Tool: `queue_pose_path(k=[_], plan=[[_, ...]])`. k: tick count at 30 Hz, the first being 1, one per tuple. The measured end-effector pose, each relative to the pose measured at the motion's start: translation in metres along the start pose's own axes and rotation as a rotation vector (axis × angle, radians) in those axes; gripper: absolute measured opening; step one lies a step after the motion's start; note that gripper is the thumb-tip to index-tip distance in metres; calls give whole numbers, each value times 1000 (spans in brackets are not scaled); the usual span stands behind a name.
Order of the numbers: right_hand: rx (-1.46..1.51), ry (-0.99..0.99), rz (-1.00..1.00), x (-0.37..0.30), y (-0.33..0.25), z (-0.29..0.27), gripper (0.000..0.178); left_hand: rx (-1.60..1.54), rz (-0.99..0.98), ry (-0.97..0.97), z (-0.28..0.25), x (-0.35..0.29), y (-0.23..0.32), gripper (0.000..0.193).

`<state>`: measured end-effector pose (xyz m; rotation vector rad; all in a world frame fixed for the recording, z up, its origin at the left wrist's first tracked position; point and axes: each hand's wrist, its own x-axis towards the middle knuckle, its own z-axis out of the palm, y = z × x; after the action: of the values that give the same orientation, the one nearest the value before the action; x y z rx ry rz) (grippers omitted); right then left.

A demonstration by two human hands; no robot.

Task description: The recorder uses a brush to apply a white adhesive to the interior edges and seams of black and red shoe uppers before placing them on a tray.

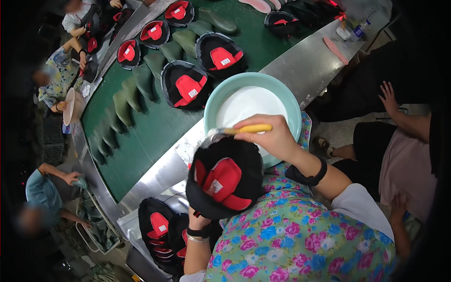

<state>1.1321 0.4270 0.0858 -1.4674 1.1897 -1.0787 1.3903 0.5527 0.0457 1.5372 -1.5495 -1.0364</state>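
Note:
My right hand (pixel 272 136) pinches a brush (pixel 251 128) by its yellow handle. The brush's pale bristles point left and lie at the upper rim of a black shoe upper (pixel 251 169) with a red tongue and lining. My left hand (pixel 197 220) grips that upper from below; most of its fingers are hidden behind it. Just beyond my right hand stands a pale turquoise basin (pixel 211 101) holding white liquid (pixel 246 105). Whether the bristles are wet cannot be made out.
A green conveyor belt (pixel 155 150) with metal edges carries black-and-red uppers (pixel 188 87) and green shoe lasts (pixel 123 108). More uppers (pixel 157 225) lie stacked below left. A pink insole (pixel 335 50) lies at the right. Co-workers stand left and right; a cart (pixel 96 225) holds lasts.

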Motion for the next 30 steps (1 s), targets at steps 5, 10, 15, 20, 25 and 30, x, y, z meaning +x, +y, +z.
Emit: queue_pose_path(k=[5, 10, 15, 20, 25, 30], plan=[[-205, 128, 118, -13, 23, 2, 23, -372, -71, 126, -7, 7, 14, 30], [-235, -21, 285, -26, -3, 11, 25, -188, 49, 95, -18, 6, -10, 33], [21, -231, 317, -30, -45, 11, 23, -215, 0, 259, -22, 8, -16, 36], [15, -417, 206, -22, -45, 9, 15, -887, -296, 308, -23, 8, 1, 42], [-181, -328, 46, 10, -25, 6, 16, -320, -8, 208, -38, -9, -34, 41], [-279, -363, -2, 38, -14, 13, 17, -1082, -386, 253, -46, 0, -14, 40]])
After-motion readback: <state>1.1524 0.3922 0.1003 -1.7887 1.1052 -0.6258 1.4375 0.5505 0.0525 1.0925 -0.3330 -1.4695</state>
